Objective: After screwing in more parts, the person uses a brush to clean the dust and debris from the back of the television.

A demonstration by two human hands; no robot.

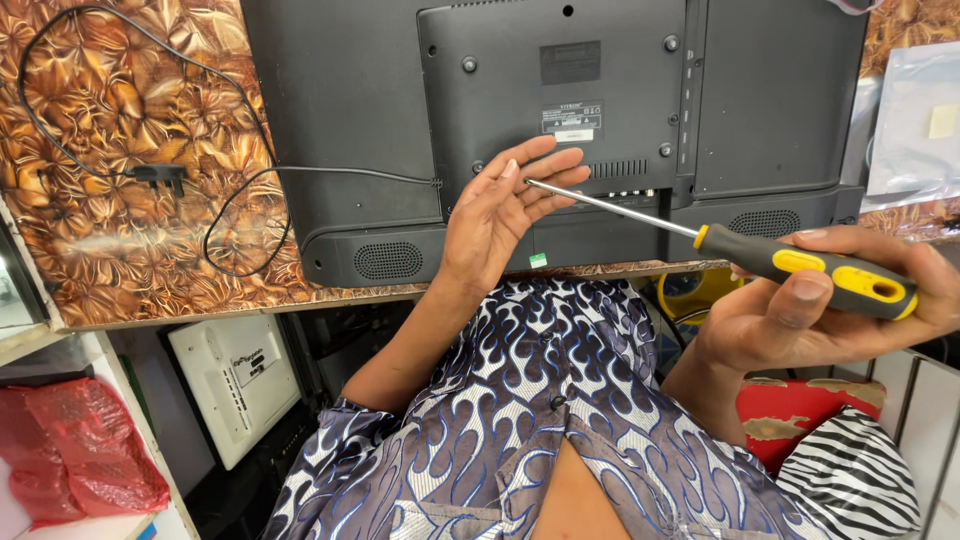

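Observation:
A black flat television (350, 120) lies face down on a patterned brown worktop (100, 200), its back panel up. My right hand (810, 315) grips the black and yellow handle of a long screwdriver (800, 265). Its metal shaft runs left and up, and the tip reaches my left hand (505, 205). That hand is raised over the television's lower edge, palm up with the fingers spread, the fingertips touching the screwdriver tip. Nothing is held in it.
The television's black power cord (215, 215) loops over the worktop at left, ending in a plug (160, 177). A clear plastic bag (915, 125) lies at right. Under the worktop are a white device (235, 385), a red bag (80, 450) and a red stool (800, 415).

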